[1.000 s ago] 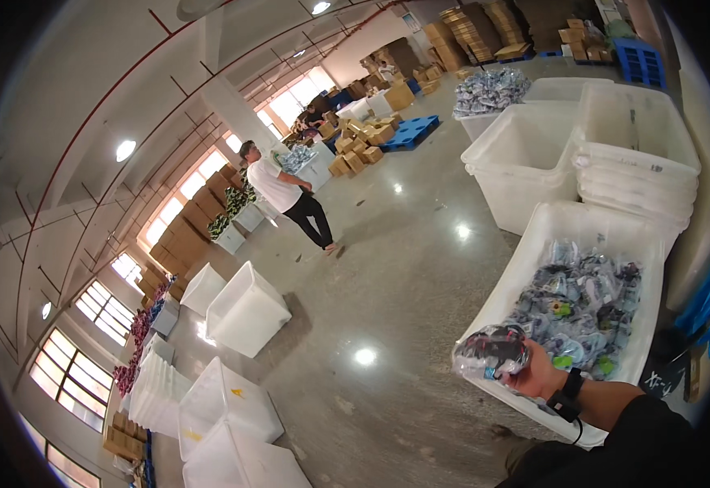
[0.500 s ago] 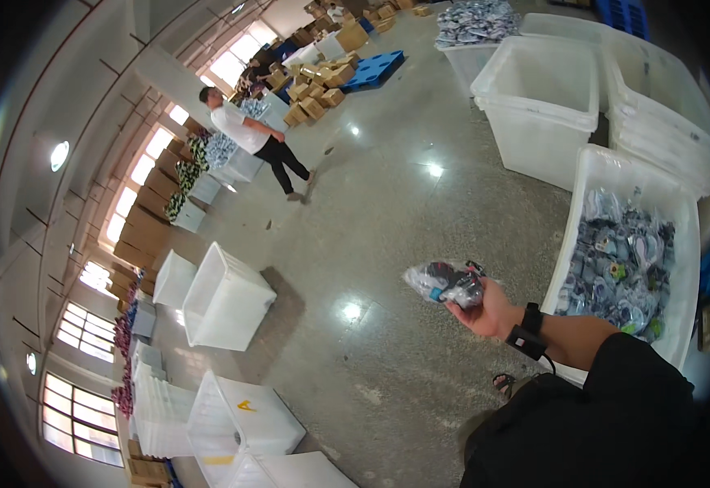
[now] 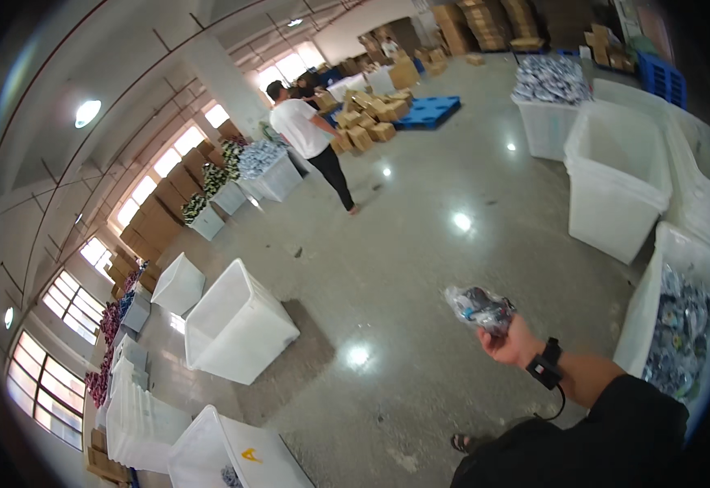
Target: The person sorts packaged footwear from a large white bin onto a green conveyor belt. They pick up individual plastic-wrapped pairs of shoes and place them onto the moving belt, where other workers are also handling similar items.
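My right hand (image 3: 516, 342) is closed round a clear plastic bag with a dark item in it (image 3: 478, 307), held up in front of me over the floor. A patch of blue shows through the film, but the item's kind is unclear. A black band with a cable circles that wrist. Just right of my forearm stands a white plastic bin (image 3: 633, 335) full of grey and dark bagged goods (image 3: 680, 342). My left hand is out of the picture.
Deep white bins stand to the left (image 3: 229, 333), at the lower left (image 3: 269, 464) and at the right (image 3: 611, 203). Farther off, a person in a white shirt (image 3: 299, 126) stands near tumbled cardboard boxes (image 3: 361, 137) and a blue pallet (image 3: 430, 112).
The view has swung left, so the bins on the right sit nearer the picture's edge. The bag is still in my right hand. The person in white has turned and shifted slightly.
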{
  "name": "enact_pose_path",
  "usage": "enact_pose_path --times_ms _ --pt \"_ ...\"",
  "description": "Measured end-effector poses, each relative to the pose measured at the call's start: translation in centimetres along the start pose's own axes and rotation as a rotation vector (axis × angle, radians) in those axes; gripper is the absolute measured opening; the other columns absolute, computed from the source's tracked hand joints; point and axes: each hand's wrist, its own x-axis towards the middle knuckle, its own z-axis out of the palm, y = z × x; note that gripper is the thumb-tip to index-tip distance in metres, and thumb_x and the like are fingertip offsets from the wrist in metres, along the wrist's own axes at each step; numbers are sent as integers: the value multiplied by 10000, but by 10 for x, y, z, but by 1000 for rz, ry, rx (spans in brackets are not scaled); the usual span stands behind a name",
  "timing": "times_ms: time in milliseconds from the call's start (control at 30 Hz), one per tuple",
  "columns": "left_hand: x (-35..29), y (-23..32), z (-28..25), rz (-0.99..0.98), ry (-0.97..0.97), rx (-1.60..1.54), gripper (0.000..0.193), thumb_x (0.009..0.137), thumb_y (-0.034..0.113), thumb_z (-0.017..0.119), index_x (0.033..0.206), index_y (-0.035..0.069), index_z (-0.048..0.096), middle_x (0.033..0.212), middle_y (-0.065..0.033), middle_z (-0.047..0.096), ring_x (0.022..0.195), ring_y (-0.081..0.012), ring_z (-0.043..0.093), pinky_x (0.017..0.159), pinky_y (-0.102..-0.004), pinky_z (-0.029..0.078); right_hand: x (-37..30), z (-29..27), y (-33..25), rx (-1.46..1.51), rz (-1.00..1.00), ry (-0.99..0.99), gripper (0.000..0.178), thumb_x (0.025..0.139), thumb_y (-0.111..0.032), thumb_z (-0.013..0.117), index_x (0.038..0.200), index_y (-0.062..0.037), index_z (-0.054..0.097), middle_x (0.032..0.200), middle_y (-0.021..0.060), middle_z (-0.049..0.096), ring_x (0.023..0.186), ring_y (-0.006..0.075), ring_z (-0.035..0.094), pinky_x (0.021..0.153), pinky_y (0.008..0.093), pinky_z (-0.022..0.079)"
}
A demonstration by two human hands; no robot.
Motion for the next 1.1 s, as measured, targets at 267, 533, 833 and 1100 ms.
enact_pose_path --times_ms 267,533,833,1100 --pt "177 2 -94 -16 -13 4 309 1032 380 659 1086 82 721 907 -84 686 756 -227 619 633 -406 502 131 74 38 29 -44 41 486 1039 -496 500 1142 -63 694 943 91 708 805 224 698 602 308 560" --pt "378 -8 -182 -67 21 4 306 1035 382 649 1069 87 721 896 -78 680 746 -220 613 626 -400 497 334 167 84 35 -52 146 509 1020 -572 550 1111 -97 707 934 66 705 788 211 687 601 298 543" --pt "548 -29 -319 -282 206 -109 305 1039 385 638 1050 91 720 883 -72 674 735 -212 607 617 -393 491 531 369 161 -142 55 145 424 1023 -480 538 1135 -105 701 973 69 711 789 201 680 609 296 534" --pt "632 -143 -414 -569 359 -284 306 1042 387 628 1033 96 720 872 -66 668 725 -205 601 609 -387 485 660 488 277 -293 149 43 459 1026 -483 518 1154 -80 696 970 87 707 786 205 675 607 296 529"
